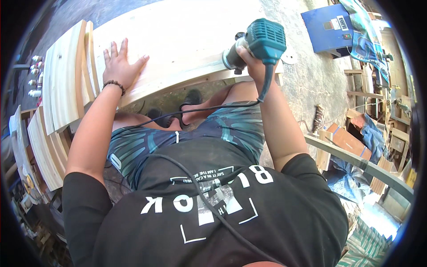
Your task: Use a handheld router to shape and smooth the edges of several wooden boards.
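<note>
A pale wooden board point(178, 40) lies in front of me, its long near edge running above my knees. My left hand point(120, 67) rests flat on its left part, fingers spread, with a beaded bracelet at the wrist. At the right end, my right hand point(251, 61) is wrapped round a teal trim router point(266, 38). The router stands at the board's near right edge; its bit is hidden. From the router's top a black power cord point(195, 109) drops past my right wrist, then runs left across my lap. Another stretch of cord crosses my shirt.
Thick boards point(64, 80) stand close by my left hand, with more lumber point(44, 149) below them. At the far right are a blue box point(327, 29), a long rail point(364, 163) and piled wood scraps. My feet in dark shoes point(193, 97) are under the board.
</note>
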Demonstrator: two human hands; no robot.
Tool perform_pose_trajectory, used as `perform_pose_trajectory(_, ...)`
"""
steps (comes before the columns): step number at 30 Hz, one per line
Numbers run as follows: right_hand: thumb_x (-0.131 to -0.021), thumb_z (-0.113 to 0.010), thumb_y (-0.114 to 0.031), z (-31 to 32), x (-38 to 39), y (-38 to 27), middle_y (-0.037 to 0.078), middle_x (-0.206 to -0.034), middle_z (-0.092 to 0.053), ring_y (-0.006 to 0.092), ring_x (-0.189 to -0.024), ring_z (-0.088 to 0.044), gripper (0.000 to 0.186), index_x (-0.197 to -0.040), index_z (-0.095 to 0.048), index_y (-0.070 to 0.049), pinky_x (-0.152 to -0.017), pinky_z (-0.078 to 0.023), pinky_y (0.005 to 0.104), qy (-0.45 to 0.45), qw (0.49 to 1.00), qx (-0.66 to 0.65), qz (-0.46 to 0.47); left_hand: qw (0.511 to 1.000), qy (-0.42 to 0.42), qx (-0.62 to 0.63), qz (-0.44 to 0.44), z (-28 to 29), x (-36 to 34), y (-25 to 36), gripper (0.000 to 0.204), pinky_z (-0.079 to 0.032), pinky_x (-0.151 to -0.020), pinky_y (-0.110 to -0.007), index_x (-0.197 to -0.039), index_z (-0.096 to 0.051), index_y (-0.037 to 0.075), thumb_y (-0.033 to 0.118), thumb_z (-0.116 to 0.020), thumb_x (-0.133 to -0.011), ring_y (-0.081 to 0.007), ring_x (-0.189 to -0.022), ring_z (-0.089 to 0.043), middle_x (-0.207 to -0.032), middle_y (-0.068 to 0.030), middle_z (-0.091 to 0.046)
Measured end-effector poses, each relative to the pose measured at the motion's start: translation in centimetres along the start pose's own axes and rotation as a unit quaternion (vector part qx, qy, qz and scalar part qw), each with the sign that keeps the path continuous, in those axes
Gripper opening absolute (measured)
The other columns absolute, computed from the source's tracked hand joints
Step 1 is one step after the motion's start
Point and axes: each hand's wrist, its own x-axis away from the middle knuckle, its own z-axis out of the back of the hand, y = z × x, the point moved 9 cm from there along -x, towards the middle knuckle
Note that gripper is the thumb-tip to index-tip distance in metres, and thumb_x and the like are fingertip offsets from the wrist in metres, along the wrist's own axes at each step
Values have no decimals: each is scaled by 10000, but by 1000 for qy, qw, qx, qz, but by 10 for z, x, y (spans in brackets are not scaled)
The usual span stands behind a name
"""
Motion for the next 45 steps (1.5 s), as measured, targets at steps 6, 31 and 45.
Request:
perform_pose_trajectory(6, -706, -865, -300, 6, 38, -26, 69, -902, -721, 262, -824, -677, 372, -962, -728, -66, -784, -527, 419, 1, 994, -107, -15, 999, 0, -34, 3, 3, -3, 0, 994, -235, -1242, -553, -1635, -300, 211, 744, -596, -849, -436, -1562, -171, -1684, -231, -223)
perform_pose_trajectory(31, -831, -873, -226, -23, 68, -227, 230, -1152, -689, 294, -1034, -701, 704, -1334, -424, -22, -857, -573, 411, -127, 871, -377, 289, 736, 128, 489, -451, 201, 211, 92, 1084, -437, -1123, -471, -1361, -590, -44, 456, -1015, -498, -338, -1286, -596, -1295, -171, -679)
perform_pose_trajectory(45, -817, -845, -151, -9, 112, -227, 196, -1215, -612, 303, -1166, -622, 559, -1283, -549, -65, -956, -556, 451, -196, 899, -293, 261, 716, 104, 491, -486, 190, 240, 112, 1056, -272, -1225, -561, -1301, -625, 9, 638, -948, -516, -305, -1328, -557, -1338, -164, -645)
